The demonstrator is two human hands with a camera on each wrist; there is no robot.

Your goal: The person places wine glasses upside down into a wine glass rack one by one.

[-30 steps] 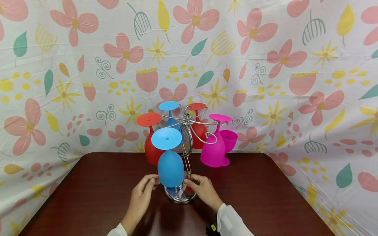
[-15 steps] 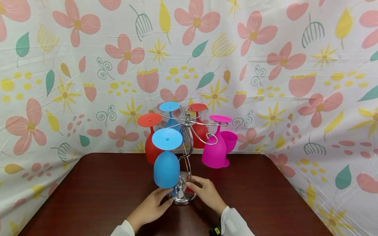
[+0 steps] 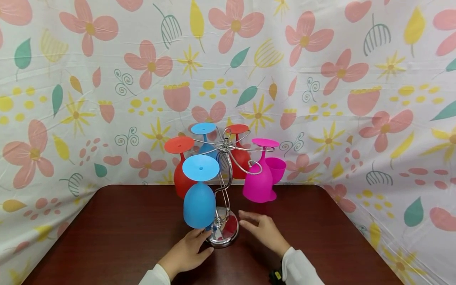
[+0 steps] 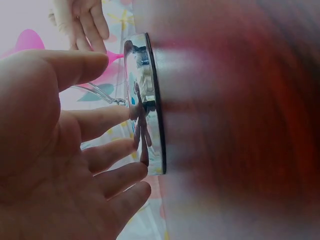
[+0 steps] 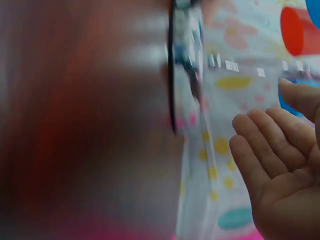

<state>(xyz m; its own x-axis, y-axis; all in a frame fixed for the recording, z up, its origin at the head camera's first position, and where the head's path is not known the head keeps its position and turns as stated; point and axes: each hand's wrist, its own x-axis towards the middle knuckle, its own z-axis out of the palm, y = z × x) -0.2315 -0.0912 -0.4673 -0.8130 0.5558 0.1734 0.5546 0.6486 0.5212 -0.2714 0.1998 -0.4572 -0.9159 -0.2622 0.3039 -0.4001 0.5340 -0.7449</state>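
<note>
A chrome stemware rack (image 3: pixel 230 174) stands upright on its round base (image 3: pixel 224 244), goblets hanging upside down from its wire arms. At the base's left edge, below the front blue goblet (image 3: pixel 199 206), is my left hand (image 3: pixel 186 253). The left wrist view has its fingers loosely extended, fingertips right at the shiny base rim (image 4: pixel 156 135), the thumb apart from them. My right hand (image 3: pixel 266 232) is just right of the base with a gap between. In the right wrist view this hand (image 5: pixel 280 170) has relaxed fingers and an empty palm.
Other hanging goblets are a left red one (image 3: pixel 181 178), a rear blue one (image 3: pixel 204 128), a rear red one (image 3: pixel 242 158) and magenta ones (image 3: pixel 257 184) on the right. The dark wooden table (image 3: pixel 124 221) meets a flowered cloth (image 3: pixel 107 158) behind.
My left hand has moved right and down to the base's left side. My right hand has let go of the base area and drawn away rightward. The front blue goblet has shifted slightly left.
</note>
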